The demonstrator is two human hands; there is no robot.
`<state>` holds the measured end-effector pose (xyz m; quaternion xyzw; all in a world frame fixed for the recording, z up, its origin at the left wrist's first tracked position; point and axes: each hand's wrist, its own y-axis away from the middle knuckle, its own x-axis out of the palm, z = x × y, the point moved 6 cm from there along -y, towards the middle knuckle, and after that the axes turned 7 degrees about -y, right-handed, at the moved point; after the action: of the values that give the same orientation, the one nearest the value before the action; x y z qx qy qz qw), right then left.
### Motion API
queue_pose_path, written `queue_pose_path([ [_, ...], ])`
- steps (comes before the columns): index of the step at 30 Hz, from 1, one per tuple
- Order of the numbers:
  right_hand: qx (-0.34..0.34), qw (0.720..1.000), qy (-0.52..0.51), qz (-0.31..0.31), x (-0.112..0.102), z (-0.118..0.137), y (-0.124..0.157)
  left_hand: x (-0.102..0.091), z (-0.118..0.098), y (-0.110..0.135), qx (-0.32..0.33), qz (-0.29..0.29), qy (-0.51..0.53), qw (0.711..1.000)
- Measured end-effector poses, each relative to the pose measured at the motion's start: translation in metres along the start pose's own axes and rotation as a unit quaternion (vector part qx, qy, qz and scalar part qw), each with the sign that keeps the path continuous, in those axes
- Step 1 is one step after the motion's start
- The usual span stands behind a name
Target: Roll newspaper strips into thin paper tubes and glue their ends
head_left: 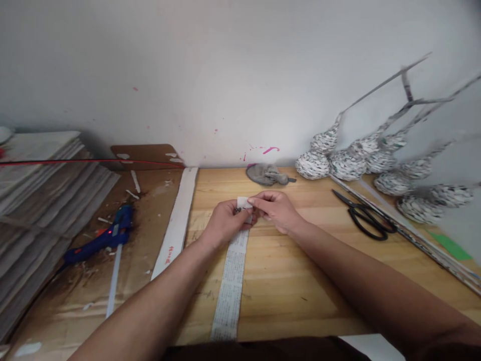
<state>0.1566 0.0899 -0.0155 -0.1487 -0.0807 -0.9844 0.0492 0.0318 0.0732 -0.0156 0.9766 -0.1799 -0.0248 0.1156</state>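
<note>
A long strip of printed newspaper (230,293) runs from the table's near edge up to my hands. My left hand (225,220) pinches its upper part, thumb on top. At the strip's far end, my right hand (276,208) grips the corner between thumb and fingers. The tip of the strip stands up pale between the two hands, with a few dark printed characters on it. My curled fingers partly hide how the paper is bent there.
Left, a blue glue gun (116,233) lies on cardboard beside stacked newspapers (33,215). A white strip (176,225) borders the wooden table (285,281). Black scissors (366,218), thin paper rods (421,240) and several woven paper gourds (347,165) lie right. A grey cloth item (266,174) rests by the wall.
</note>
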Motion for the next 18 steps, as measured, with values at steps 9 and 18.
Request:
queue_pose_path([
  [9, 0.020, 0.996, 0.031, 0.078, 0.0028, 0.0044, 0.0008, -0.0032, -0.0007, 0.0008, -0.006, 0.006, 0.010, 1.000],
  [18, -0.014, 0.999, 0.040, 0.028, 0.0029, 0.0047, 0.0001, -0.0022, 0.0018, -0.0003, -0.019, 0.001, 0.019, 1.000],
])
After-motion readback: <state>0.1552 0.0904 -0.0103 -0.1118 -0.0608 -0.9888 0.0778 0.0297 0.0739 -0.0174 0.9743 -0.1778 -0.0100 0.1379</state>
